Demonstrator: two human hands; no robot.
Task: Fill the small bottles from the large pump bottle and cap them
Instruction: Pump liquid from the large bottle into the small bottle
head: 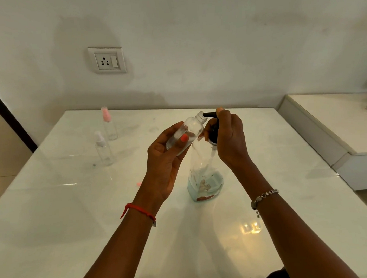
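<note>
Fingers (173, 128) of the left hand (164, 159) grip the small clear plastic bottle (190, 127), tilted so its open neck meets the black pump nozzle (209, 115), which the right hand (229, 136) clasps atop the large clear bottle (203, 169).

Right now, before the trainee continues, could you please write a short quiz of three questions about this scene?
1. True or false: the small bottle in the left hand has its cap on.
2. What does the right hand grip? A: the pump head of the large pump bottle. B: the wall socket. C: a loose cap.
3. How many bottles with caps stand on the table, left of the hands?

Key: 1 false, its mouth is open. 2 A. 3 two, the pink-capped bottle and the white-capped bottle.
</note>
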